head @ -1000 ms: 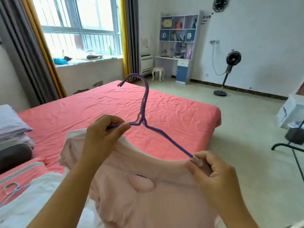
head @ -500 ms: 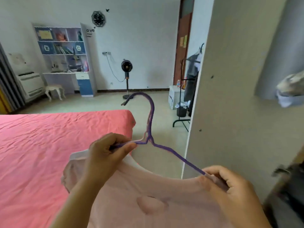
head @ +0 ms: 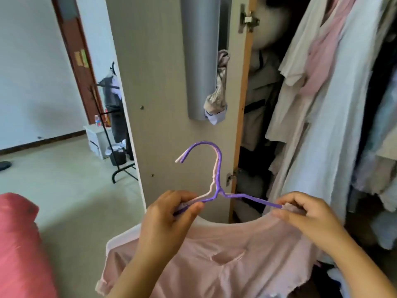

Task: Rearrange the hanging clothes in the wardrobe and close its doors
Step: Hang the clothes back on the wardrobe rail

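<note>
Wardrobe [head: 242,104] stood open ahead; hanger [head: 217,181] hook pointed left, away from it. Left hand [head: 169,218] pinched hanger shoulder, right hand [head: 309,218] clamped other end through shirt [head: 225,261], nearer wardrobe.

1 view | head-worn, wide-angle | faces forward and down | close over both hands, near the open wardrobe door [head: 171,104] | room floor [head: 64,190] beyond, left

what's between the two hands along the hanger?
Head view: only the hanger's neck, hook and bare purple arm, above the pink shirt's neckline. Left hand and right hand grip its ends.
</note>
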A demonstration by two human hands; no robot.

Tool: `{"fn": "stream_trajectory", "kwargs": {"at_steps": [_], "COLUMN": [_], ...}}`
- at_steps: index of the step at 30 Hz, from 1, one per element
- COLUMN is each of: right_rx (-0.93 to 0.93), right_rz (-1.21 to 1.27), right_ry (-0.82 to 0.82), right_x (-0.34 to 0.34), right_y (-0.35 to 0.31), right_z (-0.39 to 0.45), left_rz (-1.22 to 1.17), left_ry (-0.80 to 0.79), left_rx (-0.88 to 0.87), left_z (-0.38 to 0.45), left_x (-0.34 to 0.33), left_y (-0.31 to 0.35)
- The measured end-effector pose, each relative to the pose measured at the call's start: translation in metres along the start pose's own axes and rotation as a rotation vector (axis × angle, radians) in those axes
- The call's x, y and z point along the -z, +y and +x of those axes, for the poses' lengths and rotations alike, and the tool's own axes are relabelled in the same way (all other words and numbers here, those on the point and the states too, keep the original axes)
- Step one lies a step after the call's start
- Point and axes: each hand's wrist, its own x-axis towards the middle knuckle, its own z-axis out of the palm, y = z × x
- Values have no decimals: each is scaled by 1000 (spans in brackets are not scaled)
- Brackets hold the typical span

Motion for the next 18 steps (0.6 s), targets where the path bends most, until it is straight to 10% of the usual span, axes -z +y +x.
{"fn": "stream_trajectory", "kwargs": {"at_steps": [11, 18], "right_rx": [-212, -375], "right_rz": [-4, -340], "right_ry": [529, 730], "right_x": [81, 107], "right_y": [17, -11], "right_z": [-30, -11], "left_rz": [-30, -71], "left_ry": [-212, -165], "left_rx": [-322, -87], "left_z": [75, 132], "left_x": [-127, -199], "left_y": [74, 139]}}
